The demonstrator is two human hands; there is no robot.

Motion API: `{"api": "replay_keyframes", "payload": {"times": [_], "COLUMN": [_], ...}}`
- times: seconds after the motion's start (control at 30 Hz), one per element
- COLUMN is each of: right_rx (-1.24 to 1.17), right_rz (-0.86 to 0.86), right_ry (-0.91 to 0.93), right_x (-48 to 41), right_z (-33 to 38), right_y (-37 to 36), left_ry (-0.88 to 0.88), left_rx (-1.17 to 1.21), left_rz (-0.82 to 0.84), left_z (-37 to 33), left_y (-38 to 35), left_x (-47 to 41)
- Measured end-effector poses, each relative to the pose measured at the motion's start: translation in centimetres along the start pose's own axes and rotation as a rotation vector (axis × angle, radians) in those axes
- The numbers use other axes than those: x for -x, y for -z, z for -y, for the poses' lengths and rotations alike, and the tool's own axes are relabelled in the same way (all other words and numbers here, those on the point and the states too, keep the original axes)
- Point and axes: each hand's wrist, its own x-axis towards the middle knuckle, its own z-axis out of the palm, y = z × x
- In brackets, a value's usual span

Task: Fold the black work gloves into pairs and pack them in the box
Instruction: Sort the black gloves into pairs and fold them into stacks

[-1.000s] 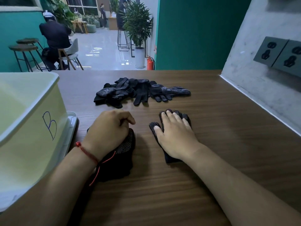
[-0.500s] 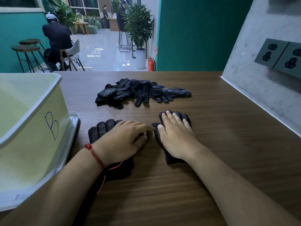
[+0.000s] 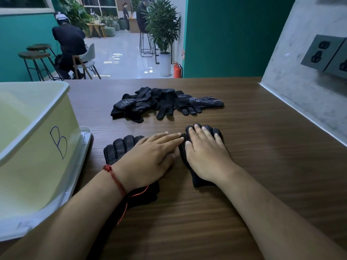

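Observation:
Two black dotted work gloves lie flat side by side on the wooden table (image 3: 244, 194). My left hand (image 3: 150, 158) lies flat on the left glove (image 3: 120, 149), its straight fingers reaching right to the thumb of the right glove (image 3: 204, 182). My right hand (image 3: 204, 154) presses flat on that right glove, fingers spread along the glove's fingers. A loose pile of several more black gloves (image 3: 163, 103) sits farther back at the table's middle. The pale yellow box (image 3: 33, 147), marked with a blue "B", stands at the left.
The box rests on its white lid (image 3: 84, 147). A grey wall with power sockets (image 3: 326, 53) bounds the table on the right. Beyond the table's far edge are a teal wall, a potted plant, stools and a seated person.
My left hand uncurled from a fist on the bunched left glove and spread it flat, then slid right until its fingertips met the right glove. My right hand has stayed in place.

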Motion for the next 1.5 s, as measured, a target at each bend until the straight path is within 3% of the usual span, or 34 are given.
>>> {"api": "replay_keyframes", "payload": {"times": [0.17, 0.33, 0.47, 0.57, 0.7, 0.83, 0.97, 1.07, 1.2, 1.5], "right_rx": [0.031, 0.037, 0.033, 0.087, 0.197, 0.325, 0.285, 0.048, -0.452, -1.541], "right_rz": [-0.001, 0.019, 0.084, 0.031, -0.004, 0.078, 0.085, -0.113, -0.378, -0.104], "right_ry": [-0.016, -0.020, -0.027, 0.002, 0.162, 0.204, 0.156, 0.223, 0.277, 0.256], "right_x": [0.1, -0.1, -0.3, -1.3, -4.5, -8.1, -9.8, -9.3, -7.3, -2.0], "right_z": [0.0, 0.1, 0.1, 0.7, 3.0, 4.7, 4.8, 4.6, 3.9, 3.3], "right_y": [0.0, 0.1, 0.8, 1.8, 2.3, 1.6, 1.3, 1.8, 3.7, 5.7], "left_ry": [0.069, 0.062, 0.263, 0.445, 0.463, 0.434, 0.432, 0.422, 0.399, 0.342], "left_rx": [-0.050, 0.020, 0.011, -0.066, -0.038, -0.011, 0.072, 0.066, 0.072, 0.189], "left_rz": [0.055, -0.087, -0.184, -0.075, 0.111, 0.158, 0.102, -0.031, -0.170, -0.282], "left_z": [-0.1, 0.2, 2.3, 3.9, 3.8, 4.0, 4.0, 4.3, 4.6, 2.9], "left_y": [-0.3, 0.9, 2.0, 1.4, 0.7, 1.4, 1.7, 1.8, 1.7, 1.6], "left_x": [0.0, 0.0, 0.2, 0.5, 0.4, 0.5, 0.5, 0.4, 0.3, 0.2]}}
